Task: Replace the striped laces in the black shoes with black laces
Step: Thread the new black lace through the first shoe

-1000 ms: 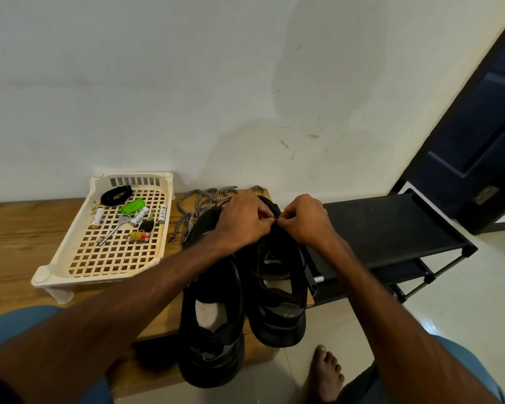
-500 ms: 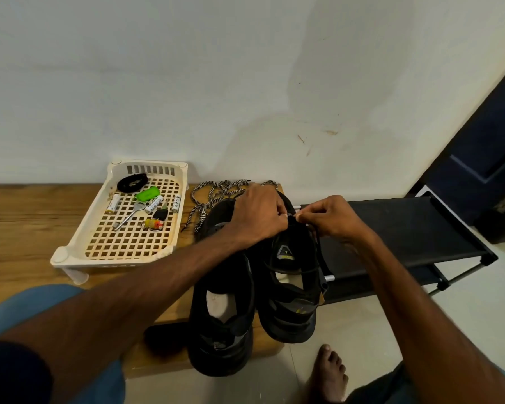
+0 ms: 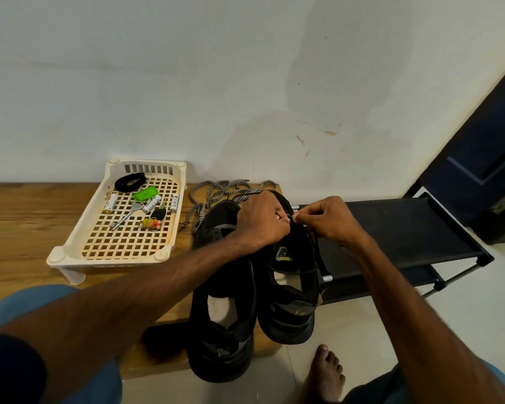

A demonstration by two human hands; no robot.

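Observation:
Two black shoes stand side by side on the end of a wooden bench (image 3: 27, 228), the left shoe (image 3: 222, 322) nearer me and the right shoe (image 3: 292, 304) beside it. My left hand (image 3: 260, 220) grips the front of the right shoe. My right hand (image 3: 327, 220) pinches a black lace (image 3: 318, 258) at the shoe's eyelets; the lace trails down over the shoe's right side. The striped laces (image 3: 216, 193) lie in a loose heap on the bench behind the shoes. A coiled black lace (image 3: 129, 182) sits in the cream tray.
A cream plastic tray (image 3: 67, 252) on the bench holds batteries, a green item, keys and small bits. A black shoe rack (image 3: 405, 228) stands to the right, a dark door (image 3: 484, 158) beyond it. My bare foot (image 3: 324, 374) rests on the tiled floor.
My hands, pressed together over the right shoe a second ago, have drawn slightly apart, with my right hand pulling the black lace rightward. The camera view has shifted a little.

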